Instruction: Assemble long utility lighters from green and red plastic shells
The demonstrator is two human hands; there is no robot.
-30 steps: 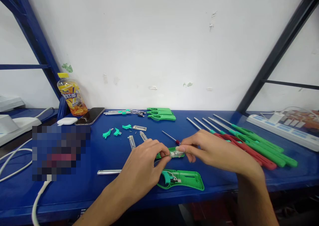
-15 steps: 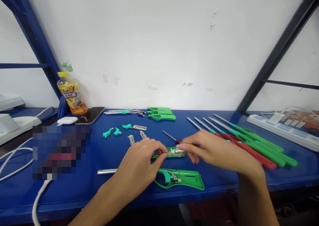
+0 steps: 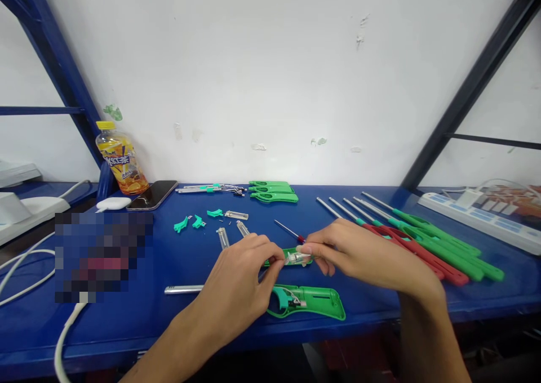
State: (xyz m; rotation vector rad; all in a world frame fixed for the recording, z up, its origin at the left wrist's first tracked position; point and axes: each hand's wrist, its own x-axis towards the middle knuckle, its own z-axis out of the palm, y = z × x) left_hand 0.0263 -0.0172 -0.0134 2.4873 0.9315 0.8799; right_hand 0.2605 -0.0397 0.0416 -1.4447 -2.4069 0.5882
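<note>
My left hand [image 3: 240, 279] is closed, its thumb and forefinger pinched at the left end of a small clear lighter fuel tank [image 3: 296, 257]. My right hand [image 3: 342, 252] grips the other end of this tank between thumb and fingers. Beneath the tank lies a green lighter handle shell [image 3: 305, 263], partly hidden. Nearer me, an opened green lighter handle [image 3: 327, 303] holds a teal trigger [image 3: 284, 299] and wiring; its metal tube [image 3: 181, 289] points left, partly behind my left wrist. Beyond the right fingers lies a thin screwdriver [image 3: 288, 228] with a red end.
Clear tanks [image 3: 236, 215], teal triggers [image 3: 181, 224], metal tubes with wires [image 3: 211, 189] and green shells [image 3: 274, 196] lie farther back. Several red and green lighters [image 3: 443, 248] lie at right by a power strip [image 3: 477, 219]. A phone [image 3: 157, 195] and drink bottle [image 3: 122, 160] stand left.
Both hands keep hold of the clear tank, with the left fingers shifted very slightly right. The view has moved a little; the other parts lie as before.
</note>
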